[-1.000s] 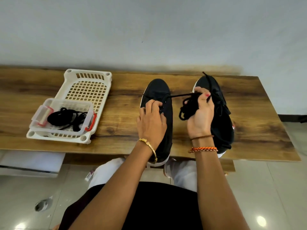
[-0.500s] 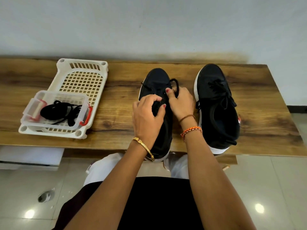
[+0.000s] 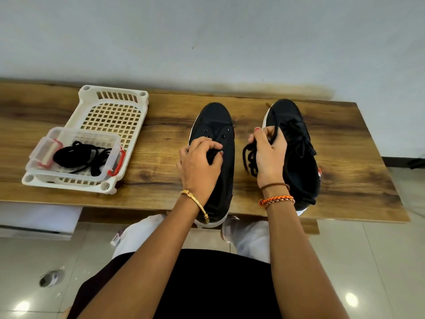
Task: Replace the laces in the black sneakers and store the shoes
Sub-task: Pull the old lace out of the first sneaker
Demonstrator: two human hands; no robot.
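Wood-grain laminate tabletop (image 3: 161, 162), long and narrow, its far edge against a pale plastered wall (image 3: 207, 38) and its near edge above a glossy tiled floor (image 3: 368, 261); bare board lies between the tray and the shoes, and more to the right of the shoes up to the table's right edge. Left black fabric sneaker with white sole (image 3: 216, 120), toe toward the wall, heel overhanging the near edge; its front eyelets stand bare of lace. Left hand (image 3: 197, 164), gold bangle at the wrist, rests on this sneaker's midsection with fingers curled and pinching at the tongue area; what exactly they pinch cannot be told. Right black fabric sneaker with white sole (image 3: 299, 162), parallel and just beside, laced, heel likewise at the near edge. Right hand (image 3: 269, 155), braided orange and brown cords at the wrist, between the two shoes, fingers closed round a bunched black cord shoelace (image 3: 249, 157), loops hanging from the palm. White perforated plastic tray (image 3: 115, 113), rectangular, lattice-floored, well to the left; seated in its near end a clear plastic box with red clip handles (image 3: 115, 155), holding a coil of black laces (image 3: 78, 155).
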